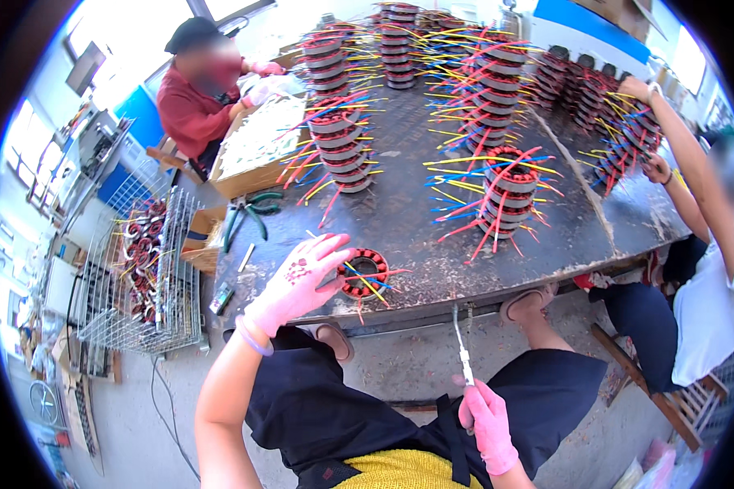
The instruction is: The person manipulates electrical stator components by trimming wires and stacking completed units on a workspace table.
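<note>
A single stator ring with red windings and red, yellow and blue wire ends lies flat at the table's near edge. My left hand, in a pink glove with dark red dots, is at the ring's left side with fingers stretched out and apart; whether the fingertips touch it is hard to tell. In front of my lap, below the table edge, my right hand, also pink-gloved, is closed around the lower end of a thin metal tube tool with a white collar. The tool's slim tip points up toward the table edge.
Tall stacks of wired stators stand on the dark table, one stack near my right. Green-handled pliers, a white stick and a lighter lie left. A wire basket holds more stators. Two co-workers sit left and right.
</note>
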`<state>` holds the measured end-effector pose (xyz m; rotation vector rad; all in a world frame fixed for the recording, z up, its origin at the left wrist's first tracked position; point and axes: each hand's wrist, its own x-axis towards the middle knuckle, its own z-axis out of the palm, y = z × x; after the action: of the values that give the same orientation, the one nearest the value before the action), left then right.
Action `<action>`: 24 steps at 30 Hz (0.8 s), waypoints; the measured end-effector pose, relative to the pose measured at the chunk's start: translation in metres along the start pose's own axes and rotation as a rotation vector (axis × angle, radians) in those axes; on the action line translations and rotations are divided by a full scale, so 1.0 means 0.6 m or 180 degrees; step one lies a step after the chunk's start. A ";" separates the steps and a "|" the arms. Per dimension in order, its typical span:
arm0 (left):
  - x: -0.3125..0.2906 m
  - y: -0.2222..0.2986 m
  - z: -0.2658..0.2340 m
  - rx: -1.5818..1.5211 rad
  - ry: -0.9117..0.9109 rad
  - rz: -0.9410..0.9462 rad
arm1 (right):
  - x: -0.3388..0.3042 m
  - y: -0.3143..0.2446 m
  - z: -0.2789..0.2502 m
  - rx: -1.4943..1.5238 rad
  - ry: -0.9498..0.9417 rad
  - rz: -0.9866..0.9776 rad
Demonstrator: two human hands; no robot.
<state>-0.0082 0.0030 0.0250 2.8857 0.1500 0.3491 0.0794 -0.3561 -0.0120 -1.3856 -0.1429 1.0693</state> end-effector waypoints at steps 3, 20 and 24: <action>-0.046 0.046 0.001 -0.0807 0.0905 -0.1088 | 0.005 0.018 -0.008 -0.0071 -0.0007 -0.0229; -0.093 0.105 0.141 -0.1305 0.0724 -0.2296 | 0.004 0.013 -0.013 0.0277 -0.0288 -0.0116; -0.080 0.115 0.158 -0.4453 0.1098 -0.2796 | 0.002 0.019 -0.026 0.0395 -0.0275 -0.0067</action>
<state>-0.0263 -0.0903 -0.0585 1.2025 0.7962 0.4776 0.0842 -0.3686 -0.0257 -1.2252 -0.1513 1.1027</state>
